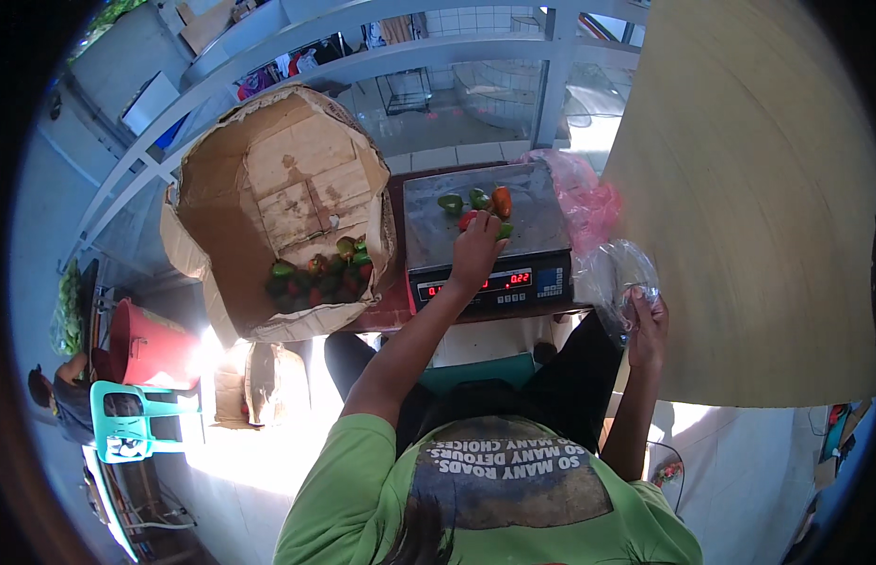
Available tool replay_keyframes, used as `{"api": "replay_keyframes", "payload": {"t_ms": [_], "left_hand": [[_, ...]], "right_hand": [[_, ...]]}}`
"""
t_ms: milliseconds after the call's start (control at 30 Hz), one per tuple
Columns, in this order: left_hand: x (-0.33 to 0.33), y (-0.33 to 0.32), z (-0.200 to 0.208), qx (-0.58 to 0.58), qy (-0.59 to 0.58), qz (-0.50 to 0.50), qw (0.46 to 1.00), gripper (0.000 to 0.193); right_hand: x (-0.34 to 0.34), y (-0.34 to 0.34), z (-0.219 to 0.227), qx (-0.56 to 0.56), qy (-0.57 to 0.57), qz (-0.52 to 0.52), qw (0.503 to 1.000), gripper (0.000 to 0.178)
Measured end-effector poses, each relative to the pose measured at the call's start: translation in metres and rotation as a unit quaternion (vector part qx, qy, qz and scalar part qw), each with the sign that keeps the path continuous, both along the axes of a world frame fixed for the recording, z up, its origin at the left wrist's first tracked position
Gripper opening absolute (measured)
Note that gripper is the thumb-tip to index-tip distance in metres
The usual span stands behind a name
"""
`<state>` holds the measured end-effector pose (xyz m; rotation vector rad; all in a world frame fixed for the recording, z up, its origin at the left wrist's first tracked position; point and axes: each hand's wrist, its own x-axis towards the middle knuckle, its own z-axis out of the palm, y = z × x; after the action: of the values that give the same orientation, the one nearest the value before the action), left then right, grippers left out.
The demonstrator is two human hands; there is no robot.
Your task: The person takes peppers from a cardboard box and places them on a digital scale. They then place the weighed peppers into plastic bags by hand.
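Observation:
My left hand reaches over the metal pan of a digital scale, its fingers closed around bell peppers. A red pepper shows at the left of the fingers and a green pepper at their right; part of each is covered. Farther back on the pan lie two green peppers and an orange-red pepper. Off the scale's right front corner, my right hand pinches a clear plastic bag, which hangs loose and crumpled. Red digits glow on the scale's front panel.
A large torn cardboard box left of the scale holds several red and green peppers. Pink plastic lies at the scale's right, beside a tall wooden panel. A person, a red bin and a turquoise chair are far left.

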<state>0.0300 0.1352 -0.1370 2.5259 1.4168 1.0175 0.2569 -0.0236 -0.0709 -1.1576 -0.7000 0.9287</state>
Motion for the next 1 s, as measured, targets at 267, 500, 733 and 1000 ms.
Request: {"api": "replay_keyframes", "payload": {"t_ms": [267, 500, 733, 1000], "left_hand": [[-0.008, -0.013, 0.002, -0.016, -0.022, -0.003, 1.0, 0.03], [-0.037, -0.051, 0.031, -0.01, -0.13, -0.015, 0.991, 0.017], [-0.159, -0.065, 0.089, 0.122, -0.161, 0.23, 0.952, 0.012], [-0.226, -0.066, 0.065, 0.146, 0.024, 0.388, 0.91, 0.017]], "right_hand": [[0.0, -0.002, 0.005, -0.005, -0.01, 0.022, 1.0, 0.015], [-0.007, -0.002, 0.009, -0.005, -0.01, 0.002, 1.0, 0.02], [-0.019, 0.0, 0.0, -0.077, -0.125, 0.125, 0.981, 0.019], [-0.106, 0.026, 0.003, 0.133, -0.549, 0.285, 0.775, 0.027]]}}
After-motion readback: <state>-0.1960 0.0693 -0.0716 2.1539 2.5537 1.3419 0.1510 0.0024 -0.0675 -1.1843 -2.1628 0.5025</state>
